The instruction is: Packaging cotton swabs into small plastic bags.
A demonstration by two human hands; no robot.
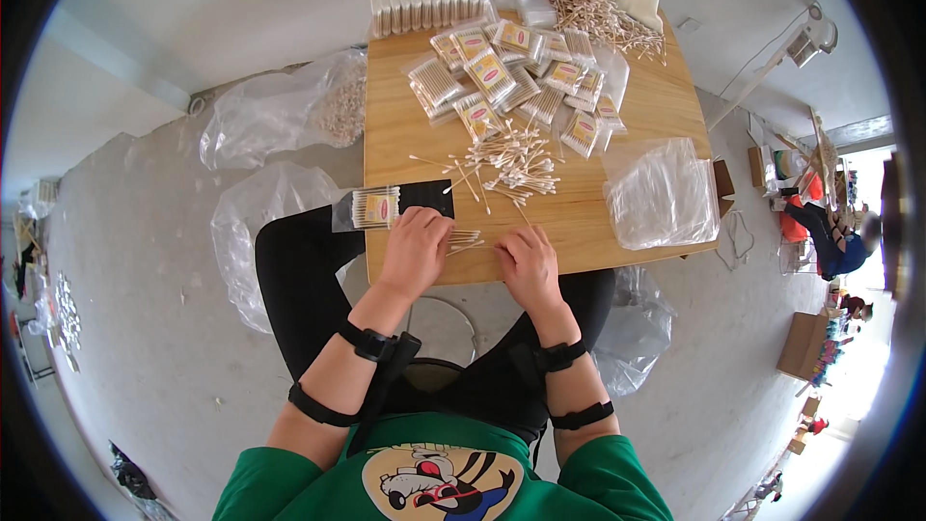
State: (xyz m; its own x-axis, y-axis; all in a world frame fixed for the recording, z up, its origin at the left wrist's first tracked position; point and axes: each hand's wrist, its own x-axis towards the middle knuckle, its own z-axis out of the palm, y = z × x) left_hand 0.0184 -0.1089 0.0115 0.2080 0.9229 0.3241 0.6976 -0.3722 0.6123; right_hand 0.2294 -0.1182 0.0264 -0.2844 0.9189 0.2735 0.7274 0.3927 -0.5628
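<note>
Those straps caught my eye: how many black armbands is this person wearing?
4 visible: left wrist-side band, left elbow-side band, right wrist-side band, right elbow-side band. Sleeves could hide others.

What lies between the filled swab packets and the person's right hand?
In the head view, the loose swab pile lies between the filled packets and the right hand.

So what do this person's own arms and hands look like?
Each grip is a bare hand, with no glove on the left hand or the right hand. Two black straps circle each arm, below short green sleeves.
</note>
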